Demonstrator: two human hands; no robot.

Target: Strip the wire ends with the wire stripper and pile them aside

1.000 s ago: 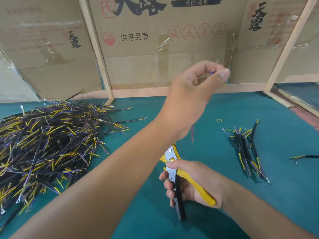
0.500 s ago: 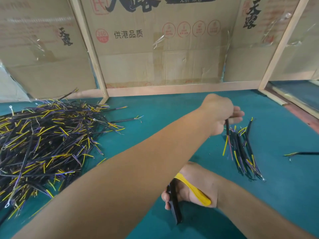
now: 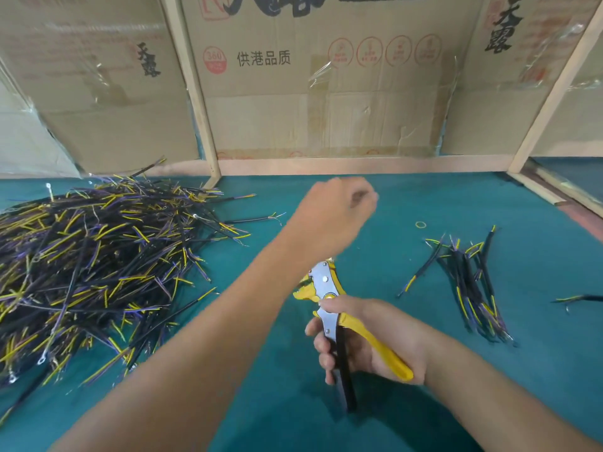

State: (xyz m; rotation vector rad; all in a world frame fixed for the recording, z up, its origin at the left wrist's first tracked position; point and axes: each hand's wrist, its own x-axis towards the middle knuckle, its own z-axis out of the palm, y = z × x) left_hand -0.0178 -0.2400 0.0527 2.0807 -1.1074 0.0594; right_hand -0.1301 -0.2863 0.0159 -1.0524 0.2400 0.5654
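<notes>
Far left on the green tabletop (image 3: 391, 203): a big tangled heap of wires (image 3: 98, 262), black-sheathed with yellow and purple cores splayed at the ends, some tipped with ring terminals; likely the unstripped stock. Could snag on pulling one out, since strands cross and terminals hook neighbours, dragging several along.

Centre: left hand (image 3: 336, 216) raised above the tabletop, blurred, fingers curled with nothing visible inside; grip closed on nothing, as far as can be told. Below it, right hand (image 3: 368, 340) wrapped round the handles of the wire stripper (image 3: 332, 314), yellow and black handles, steel head pointing up and away; grip firmly on the tool, jaws apparently parted. Risk of a nicked core or cut strand if a wire is seated crooked in the head.

Right: a small loose pile of finished wires (image 3: 470, 288), roughly parallel, well apart from the heap, one lying just beside it. Stray wire (image 3: 580, 299) farther right at the edge. Could get mixed up if tossed carelessly.
</notes>
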